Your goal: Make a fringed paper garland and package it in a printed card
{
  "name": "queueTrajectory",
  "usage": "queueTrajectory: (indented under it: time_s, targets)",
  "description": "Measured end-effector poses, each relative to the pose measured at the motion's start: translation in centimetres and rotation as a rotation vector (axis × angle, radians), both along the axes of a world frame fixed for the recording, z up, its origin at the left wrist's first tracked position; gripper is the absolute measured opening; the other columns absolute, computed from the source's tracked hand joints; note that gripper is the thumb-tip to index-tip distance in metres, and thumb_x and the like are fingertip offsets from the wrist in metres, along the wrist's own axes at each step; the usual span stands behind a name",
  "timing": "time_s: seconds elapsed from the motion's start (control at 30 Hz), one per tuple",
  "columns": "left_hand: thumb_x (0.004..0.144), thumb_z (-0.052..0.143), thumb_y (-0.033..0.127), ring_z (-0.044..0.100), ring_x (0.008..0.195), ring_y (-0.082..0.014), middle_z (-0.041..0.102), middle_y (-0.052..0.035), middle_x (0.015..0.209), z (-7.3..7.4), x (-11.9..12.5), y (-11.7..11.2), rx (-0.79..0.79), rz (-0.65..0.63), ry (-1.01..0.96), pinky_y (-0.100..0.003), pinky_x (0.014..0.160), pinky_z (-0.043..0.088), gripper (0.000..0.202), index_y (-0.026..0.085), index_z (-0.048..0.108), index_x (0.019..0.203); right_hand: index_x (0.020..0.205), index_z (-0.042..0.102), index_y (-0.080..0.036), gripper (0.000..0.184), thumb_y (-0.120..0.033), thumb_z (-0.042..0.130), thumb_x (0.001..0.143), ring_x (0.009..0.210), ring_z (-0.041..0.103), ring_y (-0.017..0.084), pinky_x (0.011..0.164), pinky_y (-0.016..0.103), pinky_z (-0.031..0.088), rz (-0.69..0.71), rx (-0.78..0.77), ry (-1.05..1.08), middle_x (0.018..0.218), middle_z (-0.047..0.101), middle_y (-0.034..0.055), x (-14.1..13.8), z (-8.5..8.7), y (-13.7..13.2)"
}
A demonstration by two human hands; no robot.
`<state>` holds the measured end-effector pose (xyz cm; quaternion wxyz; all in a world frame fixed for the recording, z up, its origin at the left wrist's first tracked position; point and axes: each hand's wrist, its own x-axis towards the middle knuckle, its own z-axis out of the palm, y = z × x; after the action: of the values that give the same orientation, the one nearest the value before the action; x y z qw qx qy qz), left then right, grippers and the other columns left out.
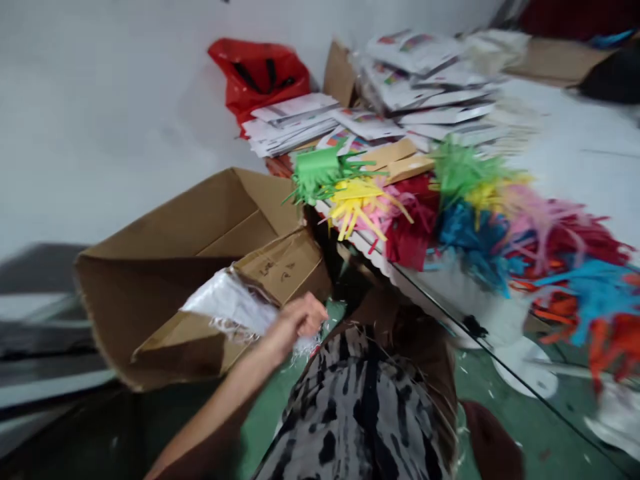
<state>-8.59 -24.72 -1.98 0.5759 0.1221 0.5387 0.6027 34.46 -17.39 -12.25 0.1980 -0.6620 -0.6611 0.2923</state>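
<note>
My left hand [306, 315] reaches in from the lower left, with fingers curled closed. A bundle of white fringed paper [233, 303] runs beneath the wrist, its thin strands hanging on both sides. The hand appears to grip it, though blur hides the exact contact. Behind and left of the hand stands a large open cardboard box [165, 280]. A smaller box flap with handwriting [280, 267] is just beyond the fingers. My right hand is out of view.
On the white table [565, 133] lie colourful fringed paper bundles [475, 227], stacks of white printed packets [430, 87] and a red bag [265, 73]. A dark cord [525, 373] crosses the right side. Paper scraps litter the green floor [480, 380].
</note>
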Motion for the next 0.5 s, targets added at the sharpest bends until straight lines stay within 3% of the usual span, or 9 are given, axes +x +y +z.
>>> queueTrajectory:
  time_s: [0.07, 0.13, 0.17, 0.23, 0.3, 0.37, 0.5]
  targets:
    - [0.092, 0.075, 0.044, 0.062, 0.053, -0.0182, 0.066, -0.0122, 0.063, -3.1, 5.9, 1.9, -0.046, -0.247, -0.038, -0.029, 0.049, 0.036, 0.036, 0.018, 0.075, 0.067, 0.098, 0.081, -0.036, 0.035, -0.060, 0.056, 0.095, 0.083, 0.079, 0.036, 0.072, 0.051, 0.064, 0.245, 0.017, 0.120, 0.096, 0.082, 0.0105, -4.6, 0.6, -0.8]
    - [0.094, 0.069, 0.052, 0.068, 0.058, -0.0218, 0.070, -0.0161, 0.068, -5.2, 10.5, 3.2, -0.078, -0.427, -0.084, -0.031, 0.052, 0.040, 0.045, 0.018, 0.074, 0.067, 0.099, 0.082, -0.033, 0.032, -0.045, 0.053, 0.100, 0.075, 0.079, 0.026, 0.070, 0.037, 0.062, 0.532, 0.043, 0.176, 0.089, 0.082, 0.0083, -8.7, 1.7, -2.1]
    - [0.096, 0.067, 0.052, 0.071, 0.063, -0.0228, 0.070, -0.0156, 0.072, -5.8, 11.9, 3.7, -0.109, -0.420, -0.204, -0.033, 0.056, 0.044, 0.044, 0.019, 0.073, 0.068, 0.096, 0.082, -0.032, 0.033, -0.040, 0.051, 0.102, 0.069, 0.076, 0.022, 0.066, 0.031, 0.059, 0.607, 0.065, 0.156, 0.082, 0.081, 0.0073, -10.1, 2.2, -2.9]
    - [0.098, 0.066, 0.040, 0.073, 0.070, -0.0227, 0.066, -0.0131, 0.074, -5.9, 12.7, 4.8, -0.094, -0.279, -0.396, -0.037, 0.061, 0.049, 0.034, 0.022, 0.068, 0.069, 0.092, 0.081, -0.029, 0.035, -0.036, 0.049, 0.103, 0.058, 0.071, 0.017, 0.059, 0.024, 0.052, 0.673, 0.103, 0.122, 0.069, 0.076, 0.0053, -11.1, 2.2, -4.4]
    - [0.101, 0.061, 0.031, 0.063, 0.057, -0.0153, 0.054, -0.0051, 0.066, -4.9, 11.3, 5.9, -0.026, -0.165, -0.488, -0.033, 0.056, 0.047, 0.032, 0.025, 0.060, 0.069, 0.087, 0.079, -0.026, 0.041, -0.038, 0.044, 0.104, 0.052, 0.067, 0.017, 0.054, 0.024, 0.050, 0.542, 0.127, 0.114, 0.061, 0.071, 0.0048, -9.7, 0.9, -5.5]
    - [0.102, 0.059, 0.030, 0.042, 0.041, -0.0090, 0.035, 0.0023, 0.059, -3.4, 8.7, 6.9, 0.042, -0.090, -0.524, -0.025, 0.044, 0.038, 0.032, 0.025, 0.051, 0.071, 0.085, 0.078, -0.026, 0.046, -0.046, 0.042, 0.104, 0.054, 0.068, 0.020, 0.055, 0.027, 0.053, 0.305, 0.097, 0.116, 0.063, 0.072, 0.0061, -6.4, -1.1, -6.0]
    - [0.086, 0.082, 0.030, 0.034, 0.042, -0.0046, 0.034, 0.0078, 0.061, -1.0, 3.2, 7.4, 0.125, 0.036, -0.261, -0.017, 0.039, 0.035, 0.027, 0.021, 0.058, 0.081, 0.088, 0.078, -0.025, 0.053, -0.069, 0.049, 0.093, 0.065, 0.075, 0.026, 0.062, 0.031, 0.057, -0.143, 0.026, 0.082, 0.073, 0.078, 0.0080, 2.3, -4.7, -5.9]
